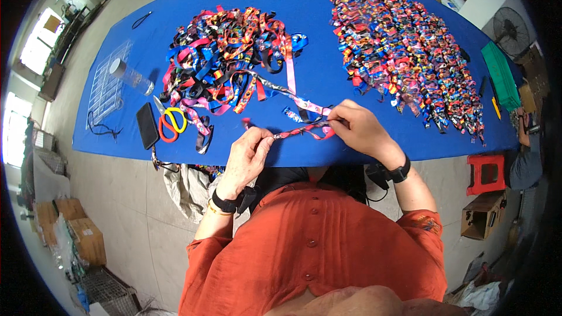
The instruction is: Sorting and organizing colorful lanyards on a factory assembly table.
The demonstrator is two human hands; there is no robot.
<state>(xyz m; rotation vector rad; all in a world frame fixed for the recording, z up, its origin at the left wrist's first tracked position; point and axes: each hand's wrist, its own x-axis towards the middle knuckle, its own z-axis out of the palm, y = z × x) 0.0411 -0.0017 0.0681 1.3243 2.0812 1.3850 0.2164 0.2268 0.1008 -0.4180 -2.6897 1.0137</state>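
Note:
My left hand (pixel 250 153) is closed, pinching one end of a narrow patterned ribbon strap (pixel 295 131) near the table's front edge. At the other side my right hand (pixel 358 126) pinches the strap where it loops back in pink. A second length, a black-and-white and pink ribbon (pixel 287 91), runs from the loose pile to my right fingers. Just beyond my hands a short blue-and-white ribbon piece (pixel 294 115) lies on the blue table. The big tangled pile of colourful ribbons (pixel 225 52) spreads out ahead, to the left.
Scissors with red and yellow handles (pixel 172 123) lie beside a black phone (pixel 147 126). Behind them are a clear bottle (pixel 132 76) and a white wire rack (pixel 107 90). Bundled ribbons (pixel 398 47) cover the right side of the blue table (pixel 316 6), near a green bin (pixel 500 76).

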